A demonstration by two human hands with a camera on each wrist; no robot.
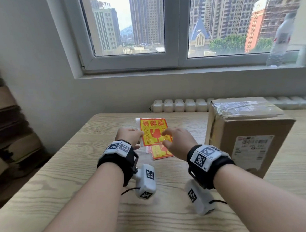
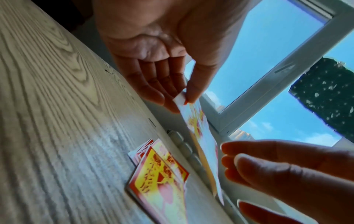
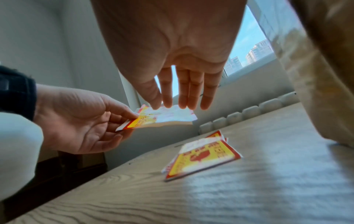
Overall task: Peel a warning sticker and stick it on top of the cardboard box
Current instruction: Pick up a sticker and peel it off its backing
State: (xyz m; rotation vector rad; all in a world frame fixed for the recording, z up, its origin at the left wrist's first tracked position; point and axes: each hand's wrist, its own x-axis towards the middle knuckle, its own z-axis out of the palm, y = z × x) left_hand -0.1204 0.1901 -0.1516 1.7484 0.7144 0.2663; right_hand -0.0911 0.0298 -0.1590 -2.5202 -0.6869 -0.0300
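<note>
head view | left hand (image 1: 129,135) pinches warning sticker (image 1: 154,131) left of cardboard box (image 1: 248,128), steadying for peeling | right hand (image 1: 178,141) fingers spread, empty

My 2 hands: left hand (image 1: 130,136), right hand (image 1: 178,141). 1 warning sticker sheet (image 1: 154,132) lifted between them. Below it, near centre of the 1 table (image 1: 62,175), 1 small pile of further stickers (image 1: 161,152); their exact number cannot be told. 1 cardboard box (image 1: 248,133) at right. 1 radiator (image 1: 180,105) far behind. On the far right sill, 1 bottle (image 1: 280,41).
</note>
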